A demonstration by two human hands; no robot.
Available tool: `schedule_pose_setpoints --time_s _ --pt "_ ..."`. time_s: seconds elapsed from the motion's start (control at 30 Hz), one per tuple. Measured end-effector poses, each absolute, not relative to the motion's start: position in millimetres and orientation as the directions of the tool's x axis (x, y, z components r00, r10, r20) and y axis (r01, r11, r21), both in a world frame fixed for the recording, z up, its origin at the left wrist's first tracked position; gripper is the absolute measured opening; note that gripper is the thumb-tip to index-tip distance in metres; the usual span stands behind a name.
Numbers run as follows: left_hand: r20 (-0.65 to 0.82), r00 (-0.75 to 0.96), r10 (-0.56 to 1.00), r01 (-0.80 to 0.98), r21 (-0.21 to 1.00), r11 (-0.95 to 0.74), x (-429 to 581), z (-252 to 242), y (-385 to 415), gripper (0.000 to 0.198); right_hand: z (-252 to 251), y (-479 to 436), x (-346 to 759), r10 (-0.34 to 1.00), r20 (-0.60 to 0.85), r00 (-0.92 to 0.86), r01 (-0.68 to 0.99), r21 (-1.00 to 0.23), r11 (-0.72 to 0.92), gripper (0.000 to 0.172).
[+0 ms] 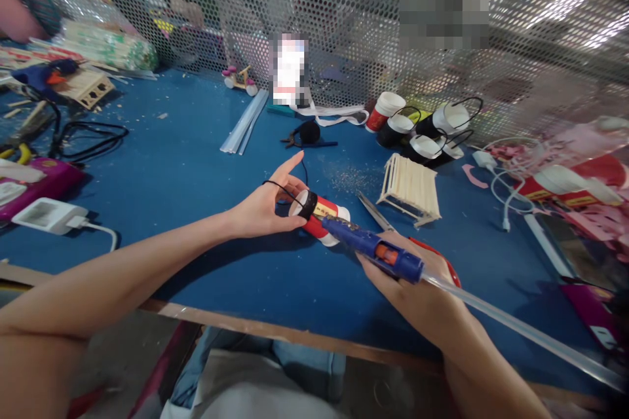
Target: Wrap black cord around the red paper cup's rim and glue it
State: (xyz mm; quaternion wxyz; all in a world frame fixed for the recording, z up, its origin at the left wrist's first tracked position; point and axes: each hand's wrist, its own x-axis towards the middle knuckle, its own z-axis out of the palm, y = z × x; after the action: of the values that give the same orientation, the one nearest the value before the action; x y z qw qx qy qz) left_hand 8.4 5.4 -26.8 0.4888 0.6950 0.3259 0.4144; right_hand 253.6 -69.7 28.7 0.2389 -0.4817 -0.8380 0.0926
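- Left hand (275, 206): mid-frame, pinching the end of a red paper cylinder (327, 208) between the thumb and curled fingers; index finger raised clear.
- Red paper cylinder: lying tilted at the centre of the frame, white rim toward the left hand, a black band (309, 205) around that end; a thin black cord (287, 190) loops from it over the fingers.
- Right hand (417, 301): lower right of centre, wrapped around a blue glue gun (358, 240); most fingers hidden beneath the tool.
- Glue gun: nozzle directed at the cylinder beside the black band; contact cannot be confirmed. A long translucent glue stick (491, 309) extends from its rear toward the lower right corner.
- Scissors (374, 211): partly under the right hand, blades pointing to the upper left; touch with the hand cannot be determined.
- Right of centre, on the blue table (221, 177): a wooden stick frame (413, 186); behind it, several white-rimmed cups (452, 119), some with black handles.
- Upper middle: clear strips (246, 121) and a round black item (309, 133).
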Motion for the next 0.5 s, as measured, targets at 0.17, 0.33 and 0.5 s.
schedule_pose_setpoints --time_s 0.17,0.33,0.5 --pt "0.236 0.439 0.867 0.069 0.953 -0.294 9.0 -24.1 4.4 0.103 25.6 -69.9 255.6 0.849 0.296 -0.438 0.759 -0.385 0.525 0.017" --pt "0.26 0.446 0.856 0.043 0.95 -0.31 8.3 -27.0 5.8 0.102 27.0 -69.3 255.7 0.847 0.304 -0.437 0.767 -0.367 0.527 0.018" --pt "0.249 0.448 0.859 0.049 0.952 -0.302 8.3 -27.7 6.2 0.103 28.5 -68.8 256.0 0.849 0.304 -0.433 0.774 -0.357 0.523 0.019"
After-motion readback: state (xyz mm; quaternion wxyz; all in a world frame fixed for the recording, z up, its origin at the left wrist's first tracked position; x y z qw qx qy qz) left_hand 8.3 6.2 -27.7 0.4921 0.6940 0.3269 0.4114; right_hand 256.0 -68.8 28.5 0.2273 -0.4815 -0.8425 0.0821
